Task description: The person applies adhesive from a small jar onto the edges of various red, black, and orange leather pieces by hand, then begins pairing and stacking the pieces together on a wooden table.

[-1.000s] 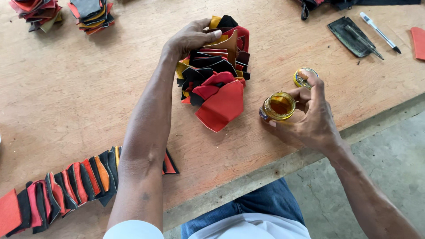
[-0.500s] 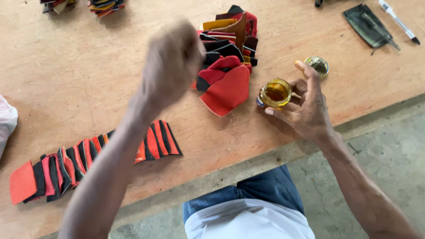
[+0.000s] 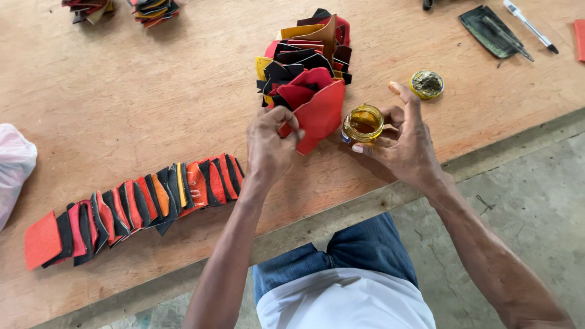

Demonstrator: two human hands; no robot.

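Your left hand point(image 3: 268, 143), raised half a second ago, now pinches the top red leather piece point(image 3: 320, 116); right hand point(image 3: 399, 143) fingers stay clamped on the glue jar point(image 3: 362, 123).

A bare wooden workbench point(image 3: 134, 103) carried a leather-piece pile point(image 3: 308, 67) at twelve o'clock, an overlapped leather row point(image 3: 134, 210) at eight, a jar lid point(image 3: 426, 84), dark tray point(image 3: 490, 30) and pen point(image 3: 529, 25) at two.

White bag point(image 3: 13, 167) cut off left.

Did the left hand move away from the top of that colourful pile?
Yes. The left hand came down toward the table's near edge and now pinches the red piece at the pile's bottom.
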